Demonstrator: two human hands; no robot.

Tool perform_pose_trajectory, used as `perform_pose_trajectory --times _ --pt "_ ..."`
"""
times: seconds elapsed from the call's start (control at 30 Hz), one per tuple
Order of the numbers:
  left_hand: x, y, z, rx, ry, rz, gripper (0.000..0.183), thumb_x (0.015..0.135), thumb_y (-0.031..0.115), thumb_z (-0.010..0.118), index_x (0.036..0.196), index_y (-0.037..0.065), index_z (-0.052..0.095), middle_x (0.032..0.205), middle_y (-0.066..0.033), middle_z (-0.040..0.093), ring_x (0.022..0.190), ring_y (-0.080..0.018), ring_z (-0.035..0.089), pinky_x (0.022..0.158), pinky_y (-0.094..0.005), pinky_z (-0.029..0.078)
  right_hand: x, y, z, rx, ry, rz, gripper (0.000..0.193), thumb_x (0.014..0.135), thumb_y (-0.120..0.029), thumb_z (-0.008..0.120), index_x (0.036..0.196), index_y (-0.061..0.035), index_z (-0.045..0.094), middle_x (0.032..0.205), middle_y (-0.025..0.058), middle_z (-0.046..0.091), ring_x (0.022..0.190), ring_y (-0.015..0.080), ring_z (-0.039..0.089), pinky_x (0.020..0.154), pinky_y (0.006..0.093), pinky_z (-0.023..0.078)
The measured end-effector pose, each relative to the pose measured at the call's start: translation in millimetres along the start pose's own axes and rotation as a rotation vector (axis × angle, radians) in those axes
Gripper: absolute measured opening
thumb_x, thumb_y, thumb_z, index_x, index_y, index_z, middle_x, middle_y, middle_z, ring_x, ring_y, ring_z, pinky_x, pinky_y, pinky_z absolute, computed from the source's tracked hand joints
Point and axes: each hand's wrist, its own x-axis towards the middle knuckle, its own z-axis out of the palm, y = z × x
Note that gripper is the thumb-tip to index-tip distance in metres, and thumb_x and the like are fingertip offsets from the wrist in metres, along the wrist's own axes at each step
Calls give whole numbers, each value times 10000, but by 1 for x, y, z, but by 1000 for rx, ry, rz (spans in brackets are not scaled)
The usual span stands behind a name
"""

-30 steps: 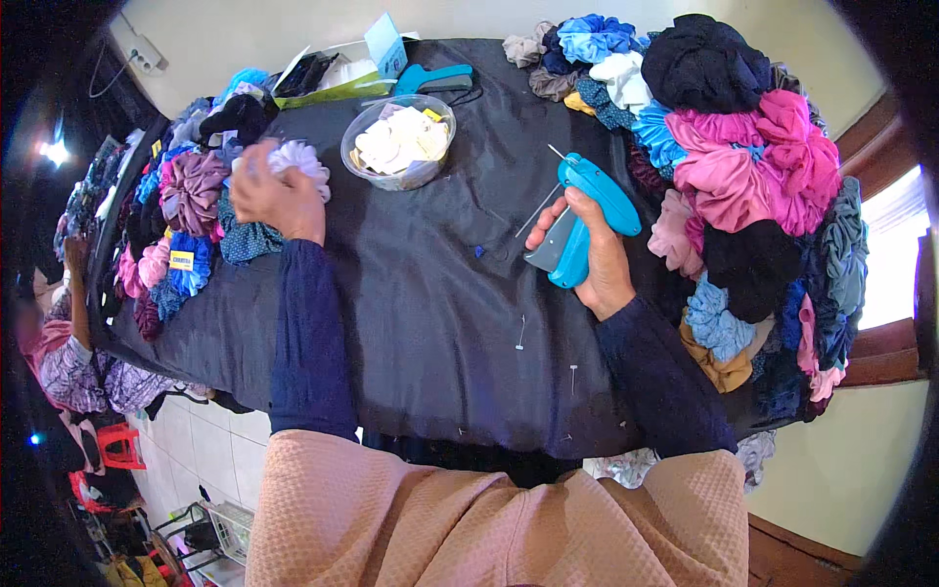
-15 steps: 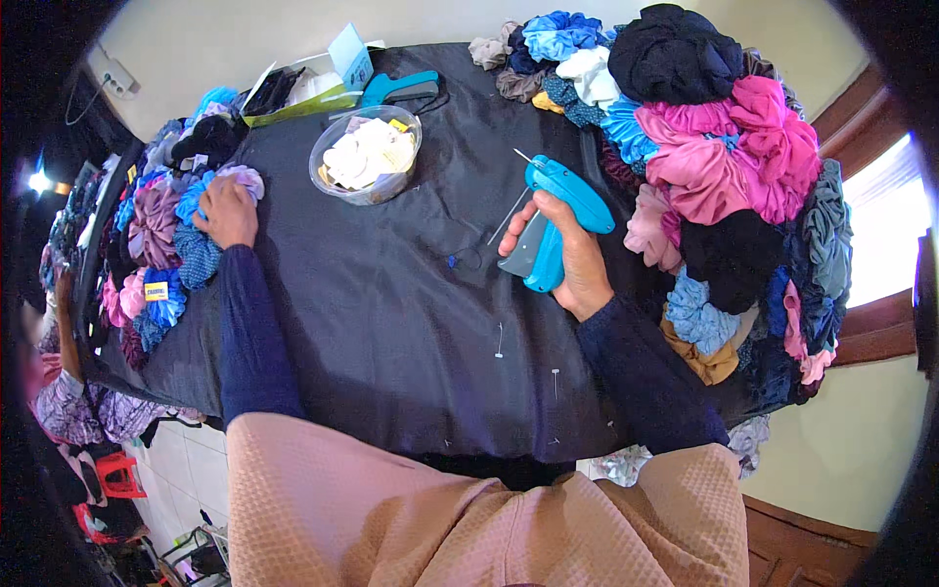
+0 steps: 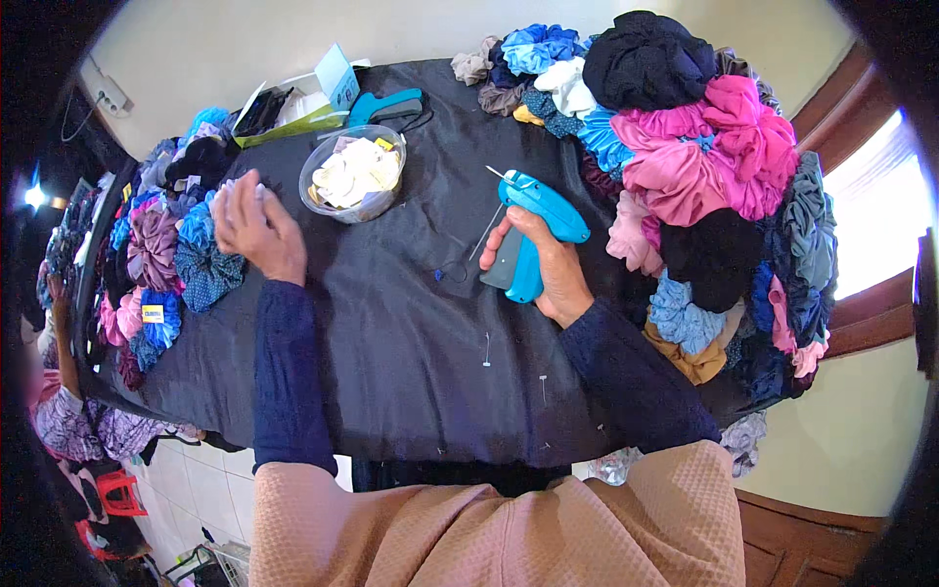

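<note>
My right hand [image 3: 556, 269] is wrapped round the grip of a teal tagging gun [image 3: 550, 207], its needle pointing up and left over the black cloth. At the left, my left hand [image 3: 256, 230] is raised beside a pile of fabric scrunchies, fingers curled and slightly blurred. A pale scrap shows at its fingertips, but what it holds is hidden. Close by it lie a dotted blue scrunchie [image 3: 207, 272] and a mauve scrunchie [image 3: 154, 242]. Between the hands stands a clear round tub [image 3: 377, 206] filled with cream and white tags [image 3: 354, 172].
A large heap of scrunchies [image 3: 675, 181] covers the table's right side. At the back sit an open box [image 3: 293, 122] and a second teal tagging gun [image 3: 383, 106]. Small plastic fasteners [image 3: 486, 350] lie on the black cloth [image 3: 391, 391]. Another person's arm [image 3: 67, 338] shows far left.
My left hand has come away from the scrunchie pile, moving right and turning. The pale lavender scrunchie under it no longer shows. My right hand keeps the tagging gun; the whole view has shifted slightly.
</note>
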Motion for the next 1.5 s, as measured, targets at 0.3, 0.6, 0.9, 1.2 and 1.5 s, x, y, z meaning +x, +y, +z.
perform_pose_trajectory --times 0.3,0.6,0.9,1.2,1.5 --pt "-30 161 -40 -746 -577 238 223 836 134 640 1054 106 679 1139 -37 618 1209 -291 476 1008 -456 303 0 -4 -3 -136 200 -278 254 921 -265 603 1004 -25 599 781 101 644 693 194 656 652 321 524" --pt "-39 147 -31 -839 -676 103 104 849 88 651 917 28 701 944 -56 681 988 -253 574 894 -383 418 8 -9 -21 -215 399 -566 327 901 -160 633 1179 2 577 1042 60 628 817 152 645 709 277 472" --pt "-40 144 -30 -885 -749 50 112 858 68 641 926 2 701 951 -128 692 927 -294 621 850 -374 488 19 -3 -30 -159 522 -619 528 837 -88 665 1328 15 500 1128 68 600 831 140 616 749 290 487" --pt "-42 143 -29 -903 -752 32 113 846 84 648 909 7 703 926 -110 688 886 -290 615 793 -375 495 22 2 -31 -205 568 -658 499 849 -76 661 1315 21 511 1045 62 648 862 146 616 803 285 480" --pt "-41 144 -29 -916 -738 40 109 842 74 653 900 0 706 918 -118 689 873 -295 619 791 -377 499 18 2 -38 -304 500 -581 413 870 -101 650 1251 27 557 965 75 668 859 149 619 781 286 473"
